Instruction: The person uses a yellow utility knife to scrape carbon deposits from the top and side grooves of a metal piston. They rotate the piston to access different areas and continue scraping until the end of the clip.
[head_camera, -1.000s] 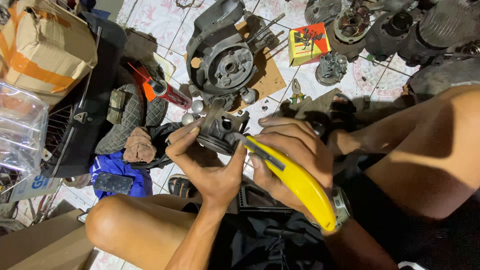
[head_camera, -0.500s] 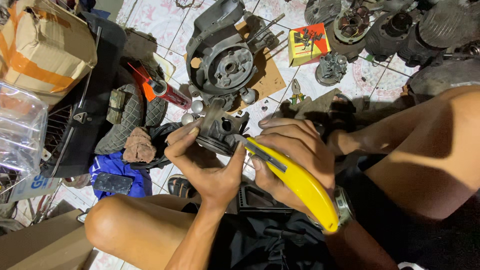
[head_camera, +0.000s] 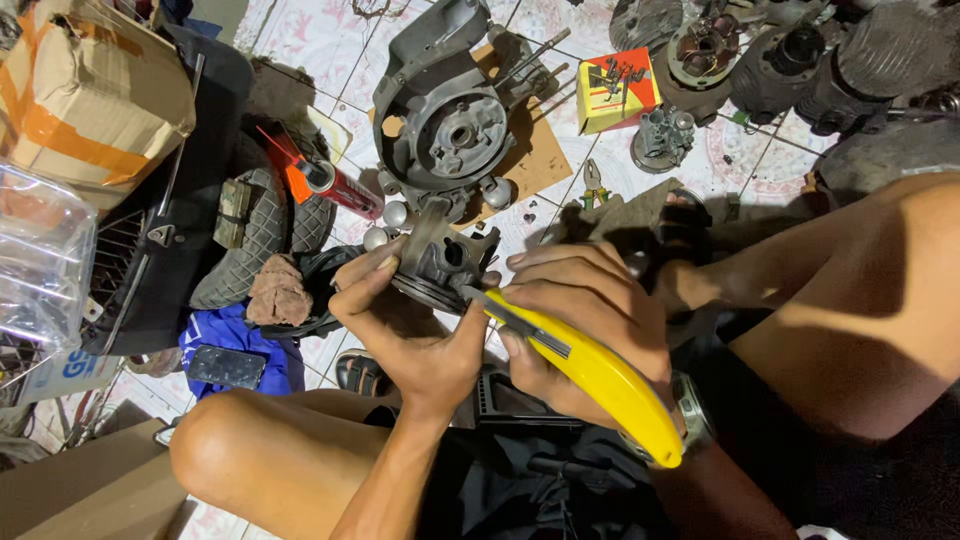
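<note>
Now: left hand (head_camera: 415, 335) grips engine part (head_camera: 440, 262) | right hand (head_camera: 580, 315) presses yellow knife (head_camera: 590, 372) against it

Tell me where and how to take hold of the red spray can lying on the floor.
Grip the red spray can across the middle of its round body, coming from above. It lies on its side, tilted, its cap end against the quilted black seat, so the ends are crowded while the long curved flank faces up, free. Both hands are busy: left hand on the metal part, right hand on the yellow knife.
</note>
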